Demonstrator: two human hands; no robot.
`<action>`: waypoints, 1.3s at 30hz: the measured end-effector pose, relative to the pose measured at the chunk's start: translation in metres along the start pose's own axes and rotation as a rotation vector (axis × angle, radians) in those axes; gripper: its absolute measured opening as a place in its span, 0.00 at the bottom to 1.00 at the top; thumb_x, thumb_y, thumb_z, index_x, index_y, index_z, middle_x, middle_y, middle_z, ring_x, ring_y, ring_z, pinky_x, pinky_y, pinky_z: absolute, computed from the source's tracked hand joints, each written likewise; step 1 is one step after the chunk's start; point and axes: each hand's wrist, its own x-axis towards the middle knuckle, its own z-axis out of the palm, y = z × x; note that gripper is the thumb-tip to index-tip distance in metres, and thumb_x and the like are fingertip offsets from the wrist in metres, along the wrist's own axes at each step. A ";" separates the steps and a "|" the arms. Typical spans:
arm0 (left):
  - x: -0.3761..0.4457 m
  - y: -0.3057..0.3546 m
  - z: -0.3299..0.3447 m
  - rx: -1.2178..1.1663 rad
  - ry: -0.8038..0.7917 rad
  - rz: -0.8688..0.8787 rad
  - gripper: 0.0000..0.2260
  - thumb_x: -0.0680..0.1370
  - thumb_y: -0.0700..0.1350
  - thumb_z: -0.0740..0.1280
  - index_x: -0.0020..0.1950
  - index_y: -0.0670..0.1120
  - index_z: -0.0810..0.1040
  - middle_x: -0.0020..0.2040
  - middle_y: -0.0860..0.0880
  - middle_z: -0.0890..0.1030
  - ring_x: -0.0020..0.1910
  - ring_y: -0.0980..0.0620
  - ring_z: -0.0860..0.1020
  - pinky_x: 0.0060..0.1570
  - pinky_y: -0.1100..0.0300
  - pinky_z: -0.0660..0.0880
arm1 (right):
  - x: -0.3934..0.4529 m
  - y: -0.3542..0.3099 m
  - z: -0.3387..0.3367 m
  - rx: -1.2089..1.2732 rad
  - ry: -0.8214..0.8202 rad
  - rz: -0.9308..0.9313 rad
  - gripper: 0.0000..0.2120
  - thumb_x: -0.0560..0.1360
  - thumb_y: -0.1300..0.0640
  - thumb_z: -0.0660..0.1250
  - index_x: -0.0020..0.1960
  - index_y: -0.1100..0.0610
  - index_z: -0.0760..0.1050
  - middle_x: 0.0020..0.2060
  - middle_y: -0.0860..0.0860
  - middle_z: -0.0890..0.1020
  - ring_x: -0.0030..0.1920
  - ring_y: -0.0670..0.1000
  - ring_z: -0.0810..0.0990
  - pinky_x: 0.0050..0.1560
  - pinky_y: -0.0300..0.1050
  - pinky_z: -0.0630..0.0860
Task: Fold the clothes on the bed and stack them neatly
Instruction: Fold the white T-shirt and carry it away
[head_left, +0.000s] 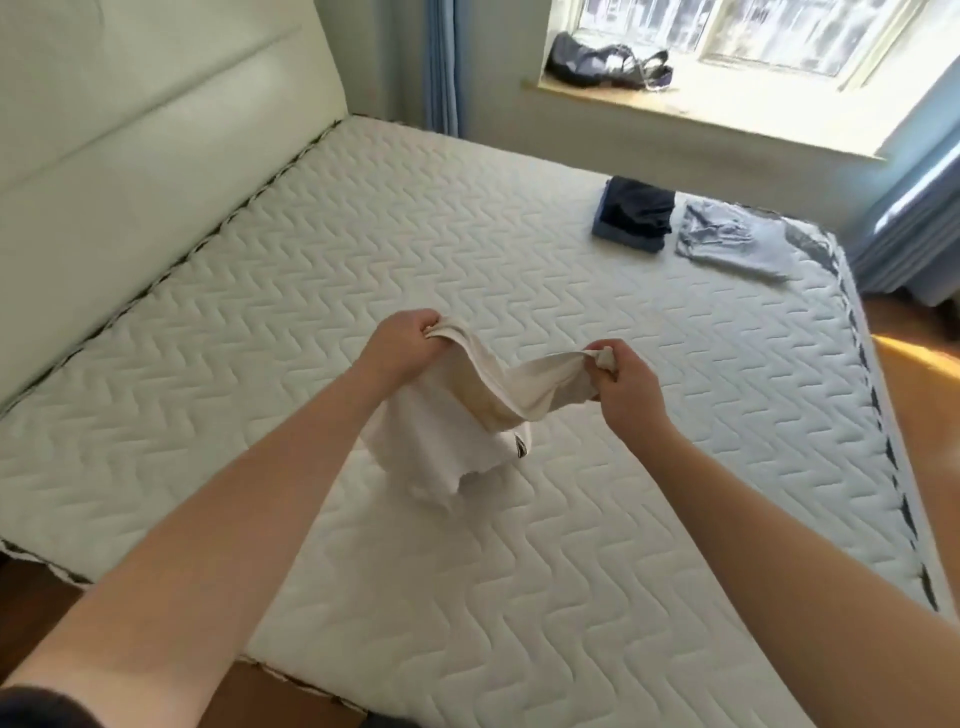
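Note:
A white garment (447, 441) hangs in the air above the middle of the bare quilted mattress (363, 234). My left hand (402, 345) grips its upper left edge and my right hand (626, 387) pinches its upper right edge, with the cloth sagging between them. The lower part droops down just above the mattress and shows a small dark label. At the far right of the bed lies a folded dark blue stack (631, 221). Beside it, a grey-blue garment (727, 239) lies loosely spread.
A padded cream headboard (130, 130) runs along the left. A windowsill at the back holds a dark bag (608, 65). Blue curtains (441, 62) hang by the window. Wooden floor (914, 364) shows past the bed's right edge.

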 end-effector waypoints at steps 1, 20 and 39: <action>0.012 0.014 -0.009 0.044 -0.012 0.034 0.12 0.76 0.50 0.66 0.41 0.42 0.79 0.37 0.44 0.80 0.39 0.50 0.76 0.34 0.60 0.65 | 0.006 -0.011 -0.008 0.000 0.017 -0.012 0.11 0.77 0.63 0.62 0.53 0.49 0.76 0.42 0.49 0.81 0.45 0.54 0.81 0.45 0.53 0.80; 0.096 0.193 -0.132 0.451 0.170 0.617 0.14 0.77 0.51 0.67 0.37 0.43 0.79 0.32 0.47 0.76 0.37 0.44 0.77 0.36 0.55 0.70 | 0.009 -0.120 -0.176 0.081 0.521 -0.029 0.09 0.75 0.61 0.70 0.55 0.59 0.81 0.42 0.52 0.84 0.31 0.45 0.82 0.30 0.31 0.75; -0.024 -0.002 0.050 0.593 -0.439 0.287 0.06 0.71 0.45 0.72 0.43 0.50 0.75 0.46 0.49 0.80 0.50 0.47 0.78 0.42 0.58 0.69 | -0.120 0.074 -0.093 0.180 0.181 0.476 0.07 0.76 0.65 0.68 0.53 0.63 0.79 0.50 0.60 0.83 0.51 0.56 0.82 0.58 0.52 0.79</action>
